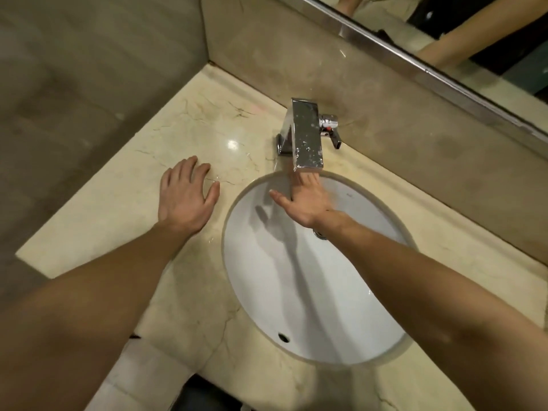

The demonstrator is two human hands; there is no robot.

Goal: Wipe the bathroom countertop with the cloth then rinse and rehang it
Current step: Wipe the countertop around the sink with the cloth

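Head view: left hand (185, 194) flat, empty on counter (124, 200); right hand (302, 203) open, empty under faucet (305, 137). Cloth unseen; likely limp, soggy; pinch corner.

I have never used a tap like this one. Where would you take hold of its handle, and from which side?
Probably the small lever sticking out on the right of the square chrome faucet. Come from the right with the right hand, already open under the spout. The lever's free end points toward the sink, so fingers can likely pinch it there. The left hand rests flat on the countertop.
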